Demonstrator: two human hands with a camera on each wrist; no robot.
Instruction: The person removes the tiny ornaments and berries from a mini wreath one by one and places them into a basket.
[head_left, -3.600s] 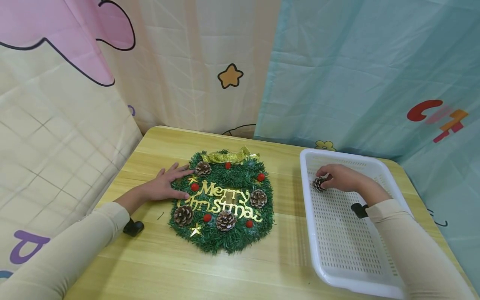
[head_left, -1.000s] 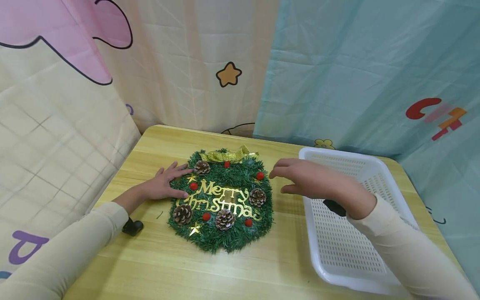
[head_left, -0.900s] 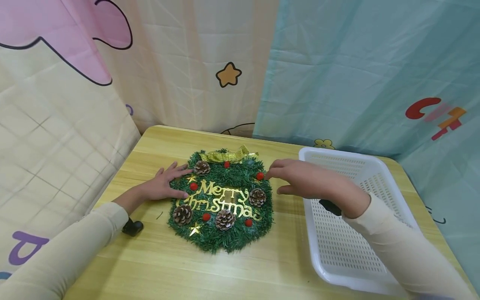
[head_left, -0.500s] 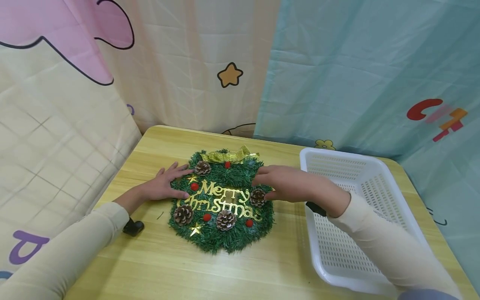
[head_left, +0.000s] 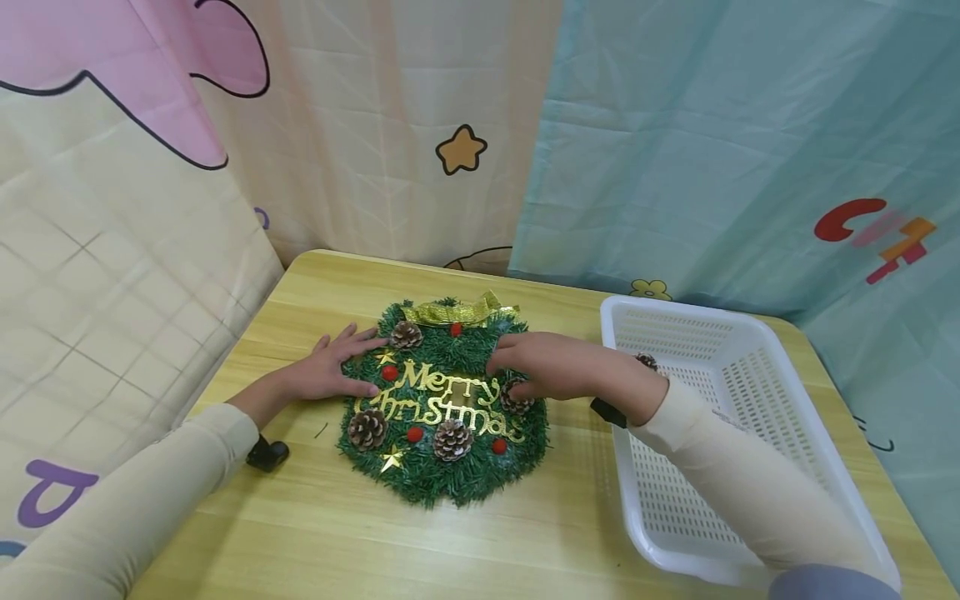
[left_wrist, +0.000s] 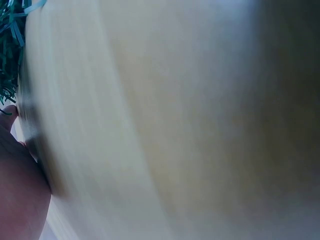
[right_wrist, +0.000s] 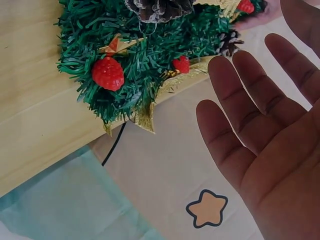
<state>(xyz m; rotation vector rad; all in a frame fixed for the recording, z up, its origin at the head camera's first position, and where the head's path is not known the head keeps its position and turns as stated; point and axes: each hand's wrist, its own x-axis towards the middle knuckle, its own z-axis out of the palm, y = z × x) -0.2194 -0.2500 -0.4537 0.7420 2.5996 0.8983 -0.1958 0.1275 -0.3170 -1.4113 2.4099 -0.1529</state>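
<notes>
A green Christmas wreath (head_left: 483, 479) lies on the table, with gold "Merry Christmas" lettering (head_left: 450, 383), red berries, gold stars and several pine cones. My left hand (head_left: 326, 372) rests flat with spread fingers on its left edge, between the upper-left pine cone (head_left: 406, 335) and the lettering. Over the wreath's right side is my right hand (head_left: 555, 367), its thumb by the right-hand pine cone (head_left: 519, 407), which it partly hides. In the right wrist view the fingers (right_wrist: 235, 95) are relaxed and hold nothing; a red berry (right_wrist: 107, 74) shows beyond them.
A white perforated plastic basket (head_left: 628, 500) stands on the right of the table (head_left: 375, 542), under my right forearm. One pine cone (head_left: 647, 361) lies inside, partly hidden by the arm. Printed curtains (head_left: 675, 150) hang behind the table.
My right hand has left the pine cone in the basket and moved left onto the wreath's right side, by a pine cone there. My left hand stays put.
</notes>
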